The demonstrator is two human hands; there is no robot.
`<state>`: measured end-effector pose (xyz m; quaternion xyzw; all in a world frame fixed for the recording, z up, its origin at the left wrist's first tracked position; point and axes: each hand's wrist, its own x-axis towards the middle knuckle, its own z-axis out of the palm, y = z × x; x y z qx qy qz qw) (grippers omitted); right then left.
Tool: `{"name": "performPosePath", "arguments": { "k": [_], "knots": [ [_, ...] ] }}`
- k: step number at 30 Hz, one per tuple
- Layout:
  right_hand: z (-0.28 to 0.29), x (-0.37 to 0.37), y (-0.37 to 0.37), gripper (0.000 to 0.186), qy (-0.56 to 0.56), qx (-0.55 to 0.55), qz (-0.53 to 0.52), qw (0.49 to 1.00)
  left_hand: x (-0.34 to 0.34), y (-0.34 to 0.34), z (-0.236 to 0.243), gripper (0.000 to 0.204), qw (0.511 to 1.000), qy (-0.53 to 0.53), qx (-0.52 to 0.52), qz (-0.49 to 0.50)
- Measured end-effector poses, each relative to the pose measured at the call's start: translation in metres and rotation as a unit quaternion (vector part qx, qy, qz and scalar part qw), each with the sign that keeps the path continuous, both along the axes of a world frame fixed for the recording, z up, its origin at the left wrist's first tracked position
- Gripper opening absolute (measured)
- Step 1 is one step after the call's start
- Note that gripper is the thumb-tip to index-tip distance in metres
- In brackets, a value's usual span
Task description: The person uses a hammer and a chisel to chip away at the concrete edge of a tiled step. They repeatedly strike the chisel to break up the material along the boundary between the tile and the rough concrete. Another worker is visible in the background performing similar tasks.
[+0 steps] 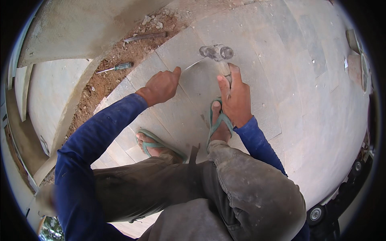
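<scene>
My right hand (236,96) is closed round the short handle of a club hammer (217,52). Its dusty grey head is turned away from me, above my right foot. To the left, my left hand (163,86) is a fist gripping a thin metal rod (195,63), perhaps a screwdriver shaft; whatever handle it has is hidden in my fingers. The rod slants up from my thumb and its far end lies close to the hammer head; whether they touch I cannot tell. Pale grey floor tiles (193,94) lie beneath both hands.
A screwdriver (120,66) with a green handle and a rusty flat bar (145,37) lie on a strip of bare soil (94,84) with rubble. A pale concrete edge (74,104) bounds it. My feet wear green flip-flops (161,144). A wheeled dark object (315,213) stands lower right.
</scene>
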<state>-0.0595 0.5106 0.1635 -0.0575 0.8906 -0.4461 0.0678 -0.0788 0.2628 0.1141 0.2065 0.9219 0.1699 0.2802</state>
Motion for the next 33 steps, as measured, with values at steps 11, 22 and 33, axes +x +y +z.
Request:
{"name": "performPosePath", "arguments": {
  "k": [11,22,33],
  "knots": [
    [-0.007,-0.005,0.004,0.034,-0.025,0.04,0.022,0.999,0.0,-0.004,-0.007,0.021,1.0,0.016,0.004,-0.015],
    [0.009,-0.013,0.002,0.032,-0.078,0.079,0.028,0.993,-0.001,-0.004,-0.001,0.023,1.0,0.0,0.002,-0.008],
    [-0.001,-0.012,0.001,0.033,-0.06,0.099,0.043,0.992,-0.003,-0.001,-0.003,0.019,1.0,0.017,-0.003,-0.019]
  ]
}}
